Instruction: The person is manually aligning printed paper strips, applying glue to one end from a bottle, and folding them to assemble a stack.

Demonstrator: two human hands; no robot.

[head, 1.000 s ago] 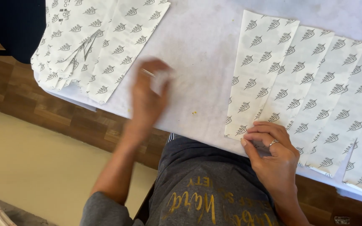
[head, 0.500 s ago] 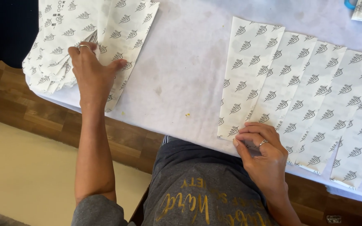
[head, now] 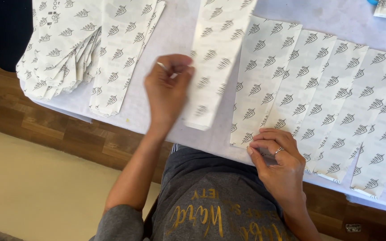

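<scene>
My left hand [head: 168, 89] grips the edge of a long white paper bag [head: 215, 62] printed with grey leaf marks and holds it over the white table [head: 170, 35], between a pile and a row. My right hand [head: 275, 156] presses its fingertips on the near end of the leftmost bag in an overlapping row of the same bags [head: 318, 89] at the table's front edge. A ring shows on one finger of that hand.
A fanned pile of the same printed bags [head: 77, 49] lies at the table's left end. A dark shape [head: 1, 31] stands at the far left. Wooden boards [head: 59, 129] run under the table edge, with pale floor [head: 36, 187] below.
My left hand has come back from the pile at the left with one bag and moved it right toward the row. My right hand has stayed on the row's near end.
</scene>
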